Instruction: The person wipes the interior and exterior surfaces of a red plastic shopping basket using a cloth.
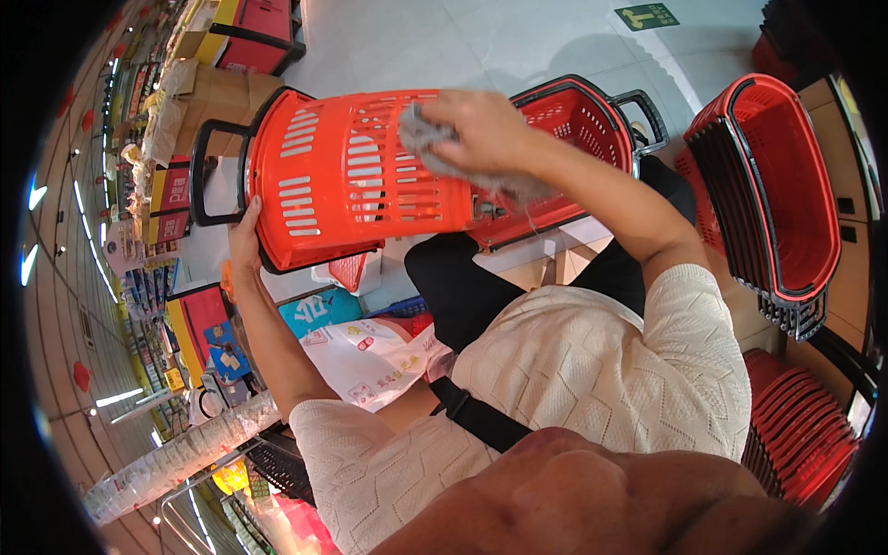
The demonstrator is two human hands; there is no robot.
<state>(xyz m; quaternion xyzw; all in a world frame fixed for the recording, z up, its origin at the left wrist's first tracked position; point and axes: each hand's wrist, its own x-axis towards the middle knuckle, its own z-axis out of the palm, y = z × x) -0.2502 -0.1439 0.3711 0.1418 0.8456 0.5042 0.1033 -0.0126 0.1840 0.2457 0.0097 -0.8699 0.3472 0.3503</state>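
A red plastic shopping basket (333, 166) with black handles lies tilted across the view, its slotted outside towards me. My left hand (245, 236) grips its rim beside the black handle at the left end. My right hand (482, 132) holds a grey cloth (424, 135) against the basket's slotted surface; hand and cloth look slightly blurred. Beneath the right forearm, another red basket (579, 118) stands with its open top showing, its black handle at the upper right. The first basket's right end overlaps this one, and the cloth hides part of it.
Nested red baskets (784, 180) stand at the right, with another stack (798, 430) below them. A cardboard box (215, 104) is beyond the left end of the held basket. A white printed plastic bag (368, 361) lies near my left arm. Store shelves line the far left.
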